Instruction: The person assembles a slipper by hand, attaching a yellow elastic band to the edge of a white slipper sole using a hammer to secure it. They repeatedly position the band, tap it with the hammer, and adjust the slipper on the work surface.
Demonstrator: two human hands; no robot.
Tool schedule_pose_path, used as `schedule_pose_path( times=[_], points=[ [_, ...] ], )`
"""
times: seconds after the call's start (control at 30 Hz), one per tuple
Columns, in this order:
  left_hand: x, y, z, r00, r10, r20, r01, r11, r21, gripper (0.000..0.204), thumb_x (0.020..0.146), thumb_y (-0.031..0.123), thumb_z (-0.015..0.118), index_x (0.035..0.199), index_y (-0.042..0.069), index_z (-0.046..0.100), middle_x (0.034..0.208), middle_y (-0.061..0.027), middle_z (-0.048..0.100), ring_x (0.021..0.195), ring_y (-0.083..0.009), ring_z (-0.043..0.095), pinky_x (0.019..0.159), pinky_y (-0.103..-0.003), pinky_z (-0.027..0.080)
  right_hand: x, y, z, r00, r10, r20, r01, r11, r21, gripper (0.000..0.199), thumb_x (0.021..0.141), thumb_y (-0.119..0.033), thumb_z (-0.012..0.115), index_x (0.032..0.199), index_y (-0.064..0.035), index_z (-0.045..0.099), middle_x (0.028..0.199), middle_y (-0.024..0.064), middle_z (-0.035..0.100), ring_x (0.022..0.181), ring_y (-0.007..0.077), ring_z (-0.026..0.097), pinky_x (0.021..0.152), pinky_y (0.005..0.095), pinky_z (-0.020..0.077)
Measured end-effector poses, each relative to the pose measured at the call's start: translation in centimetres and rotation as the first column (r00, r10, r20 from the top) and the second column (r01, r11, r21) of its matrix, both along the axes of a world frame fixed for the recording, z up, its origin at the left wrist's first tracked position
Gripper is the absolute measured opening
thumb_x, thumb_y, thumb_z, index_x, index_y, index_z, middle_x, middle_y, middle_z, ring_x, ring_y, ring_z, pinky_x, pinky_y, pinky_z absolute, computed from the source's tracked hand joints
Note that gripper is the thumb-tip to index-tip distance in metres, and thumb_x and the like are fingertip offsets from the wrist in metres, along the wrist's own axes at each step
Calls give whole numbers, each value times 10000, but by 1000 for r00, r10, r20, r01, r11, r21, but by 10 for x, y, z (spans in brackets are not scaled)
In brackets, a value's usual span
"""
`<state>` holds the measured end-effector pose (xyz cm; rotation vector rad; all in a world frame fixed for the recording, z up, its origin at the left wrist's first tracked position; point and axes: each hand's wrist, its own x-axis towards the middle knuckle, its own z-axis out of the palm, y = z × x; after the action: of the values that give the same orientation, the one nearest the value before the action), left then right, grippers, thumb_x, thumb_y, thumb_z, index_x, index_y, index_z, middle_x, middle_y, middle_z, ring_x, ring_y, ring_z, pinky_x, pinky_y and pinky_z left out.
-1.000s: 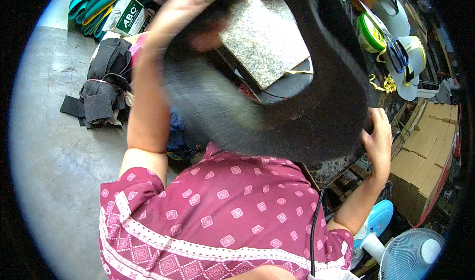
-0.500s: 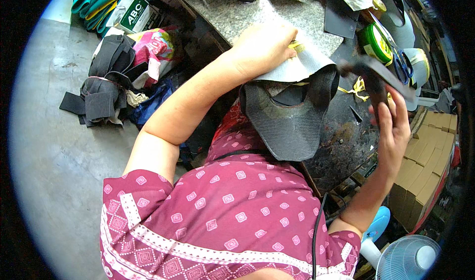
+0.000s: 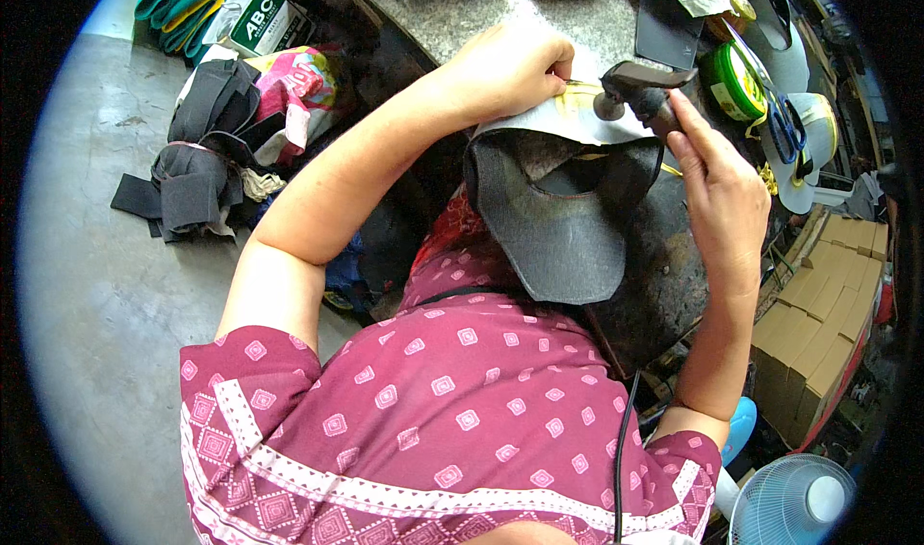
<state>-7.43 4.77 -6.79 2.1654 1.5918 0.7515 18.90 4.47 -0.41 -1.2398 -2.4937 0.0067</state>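
A shoe upper, its light grey outer side folded at the top and its black lining hanging toward me, lies over the near edge of a speckled stone slab. My left hand is closed on its far grey edge, where a yellow patch shows beside the fingertips. My right hand is wrapped round the handle of a hammer. The dark hammer head is over the right part of the grey edge, close to the yellow patch; whether it touches cannot be made out.
Right of the slab are a dark flat plate, a green tin, blue-handled scissors and more grey uppers. Cardboard pieces and a fan stand at lower right. Bundled black fabric strips lie on the left floor.
My right hand has brought the hammer leftward, from right of the upper to above its grey edge. My left hand keeps its grip, and the upper has shifted slightly.
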Motion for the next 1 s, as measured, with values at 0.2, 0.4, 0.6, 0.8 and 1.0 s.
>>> schedule_pose_path(
  times=[0.2,0.4,0.6,0.8,1.0],
  points=[
    [0,3,2,998,7,65,-3,999,-54,167,808,132,715,911,9,670,787,-158,680,751,-270,686,704,-370,527,-6,-8,-11,999,47,27,-48,997,52,386,984,-329,591,1367,-286,602,877,74,685,727,274,677,628,394,526],
    [3,0,1,999,27,23,-26,999,-23,184,810,142,720,933,13,676,818,-147,688,765,-267,679,715,-367,529,-6,-8,-5,998,57,-18,-56,997,43,383,978,-338,596,1358,-297,611,842,67,670,688,268,669,598,391,523],
    [0,-2,3,998,-46,48,45,999,24,180,813,146,728,942,29,679,808,-153,678,782,-290,681,714,-384,526,-1,-4,-9,995,-4,96,-5,995,96,376,971,-342,602,1341,-278,626,878,59,691,728,256,686,623,379,538],
    [0,-4,0,990,-135,-26,137,969,207,149,830,145,714,950,68,670,883,-103,662,817,-316,684,736,-402,535,4,10,-8,982,-105,-154,63,965,-254,356,975,-349,615,1320,-270,652,1058,108,733,879,291,718,730,374,551],
    [4,-13,-2,974,-109,-199,163,947,276,85,877,155,659,939,99,642,930,-82,618,831,-334,667,693,-426,535,-10,14,-1,998,-51,-30,52,998,28,364,991,-388,574,1342,-305,625,986,71,729,827,290,708,691,388,549]
  ],
)
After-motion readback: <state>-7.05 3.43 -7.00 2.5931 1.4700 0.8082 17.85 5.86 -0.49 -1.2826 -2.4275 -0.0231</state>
